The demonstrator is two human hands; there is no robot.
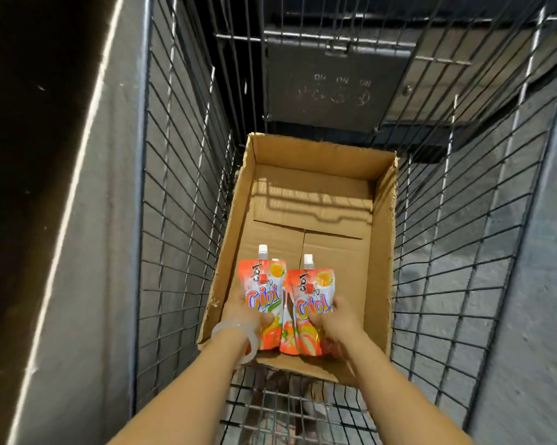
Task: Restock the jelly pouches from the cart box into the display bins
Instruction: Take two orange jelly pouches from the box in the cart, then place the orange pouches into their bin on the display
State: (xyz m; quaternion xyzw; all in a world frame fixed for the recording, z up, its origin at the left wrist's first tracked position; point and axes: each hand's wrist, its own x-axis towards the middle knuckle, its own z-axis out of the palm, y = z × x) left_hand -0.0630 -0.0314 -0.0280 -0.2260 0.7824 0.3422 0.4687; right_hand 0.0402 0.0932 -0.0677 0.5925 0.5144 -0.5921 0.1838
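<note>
A: Head view. A cardboard box (380,220) is seen inside the wire cart (181,200).

B: Hands? Pouches?

A: Left hand (240,311) is clamped on the left jelly pouch (261,293); right hand (338,319) is clamped on the right jelly pouch (309,303). Both pouches are held upright, touching, over the box's near end.

B: A pale bangle (238,335) is noted on the left wrist.

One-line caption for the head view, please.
Left hand and right hand each lift orange jelly pouches from the nearly emptied cardboard box in the wire cart.
</note>
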